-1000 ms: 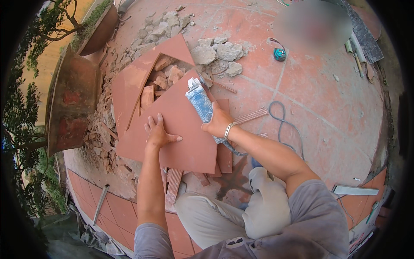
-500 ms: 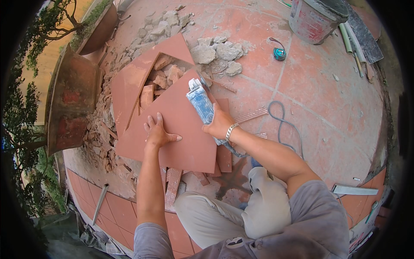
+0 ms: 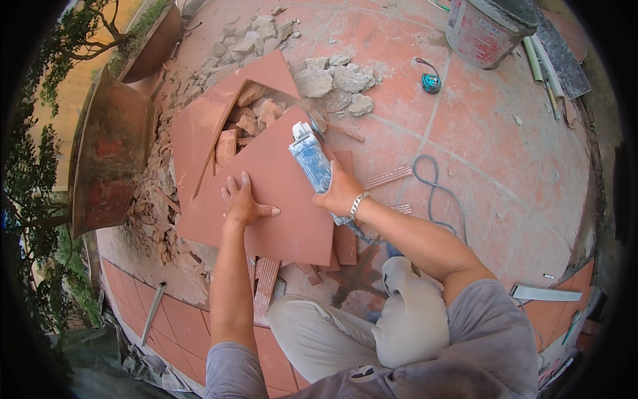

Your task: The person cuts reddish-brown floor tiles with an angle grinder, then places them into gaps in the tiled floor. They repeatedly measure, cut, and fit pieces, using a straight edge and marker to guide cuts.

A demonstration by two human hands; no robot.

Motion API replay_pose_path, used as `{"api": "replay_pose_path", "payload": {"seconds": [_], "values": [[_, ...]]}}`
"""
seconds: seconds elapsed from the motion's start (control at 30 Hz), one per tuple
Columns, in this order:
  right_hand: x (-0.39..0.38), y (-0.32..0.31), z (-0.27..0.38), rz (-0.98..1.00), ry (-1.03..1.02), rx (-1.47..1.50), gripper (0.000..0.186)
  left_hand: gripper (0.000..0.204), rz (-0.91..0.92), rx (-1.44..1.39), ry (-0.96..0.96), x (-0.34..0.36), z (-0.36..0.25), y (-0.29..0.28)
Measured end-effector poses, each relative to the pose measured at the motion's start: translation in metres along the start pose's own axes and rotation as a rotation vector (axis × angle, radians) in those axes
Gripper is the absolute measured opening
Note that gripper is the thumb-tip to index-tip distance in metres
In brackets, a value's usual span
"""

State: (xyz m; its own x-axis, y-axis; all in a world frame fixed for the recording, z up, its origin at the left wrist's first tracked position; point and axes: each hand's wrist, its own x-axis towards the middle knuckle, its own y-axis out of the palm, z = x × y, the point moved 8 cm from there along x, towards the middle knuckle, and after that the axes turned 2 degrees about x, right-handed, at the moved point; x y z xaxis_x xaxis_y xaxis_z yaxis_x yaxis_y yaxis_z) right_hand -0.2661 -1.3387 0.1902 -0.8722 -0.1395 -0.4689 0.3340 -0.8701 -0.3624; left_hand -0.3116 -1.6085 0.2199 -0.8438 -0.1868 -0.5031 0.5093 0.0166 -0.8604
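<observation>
The right hand (image 3: 341, 189) is clamped around a blue grinder (image 3: 310, 159) at the right edge of 1 red tile (image 3: 292, 233). The left hand (image 3: 243, 207) rests on that tile, fingers apart. Rubble (image 3: 151, 229) lies near its left edge; floor (image 3: 498, 179) stretches rightward.

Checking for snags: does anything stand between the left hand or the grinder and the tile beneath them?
Nothing visible: the left hand lies on the tile, and the grinder, its underside hidden, is in the right hand at the tile's edge.
</observation>
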Motion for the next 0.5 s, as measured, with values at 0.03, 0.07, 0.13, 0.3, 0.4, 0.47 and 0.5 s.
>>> {"api": "replay_pose_path", "payload": {"seconds": [0.03, 0.07, 0.13, 0.3, 0.4, 0.47, 0.5], "values": [[0.000, -0.001, 0.002, -0.024, -0.026, -0.007, 0.099, 0.151, 0.001, -0.007, -0.002, 0.000, 0.000, 0.000], [0.000, -0.001, 0.004, -0.048, -0.053, -0.013, 0.092, 0.151, -0.002, -0.007, -0.002, 0.000, 0.000, 0.000], [-0.001, -0.001, 0.005, -0.066, -0.075, -0.017, 0.084, 0.151, -0.006, -0.010, -0.001, -0.001, 0.001, 0.000], [0.001, 0.000, 0.004, -0.048, -0.044, -0.006, 0.086, 0.151, 0.010, -0.020, -0.004, 0.001, 0.002, 0.002], [0.005, -0.003, 0.009, -0.086, -0.063, 0.018, 0.086, 0.151, 0.002, -0.040, 0.009, 0.000, 0.001, 0.001], [0.009, -0.002, 0.011, -0.068, -0.059, 0.028, 0.087, 0.150, 0.008, -0.038, -0.002, 0.000, 0.002, 0.002], [0.011, -0.002, 0.011, -0.060, -0.053, 0.030, 0.087, 0.150, 0.008, -0.033, -0.011, 0.000, 0.003, 0.002]]}}
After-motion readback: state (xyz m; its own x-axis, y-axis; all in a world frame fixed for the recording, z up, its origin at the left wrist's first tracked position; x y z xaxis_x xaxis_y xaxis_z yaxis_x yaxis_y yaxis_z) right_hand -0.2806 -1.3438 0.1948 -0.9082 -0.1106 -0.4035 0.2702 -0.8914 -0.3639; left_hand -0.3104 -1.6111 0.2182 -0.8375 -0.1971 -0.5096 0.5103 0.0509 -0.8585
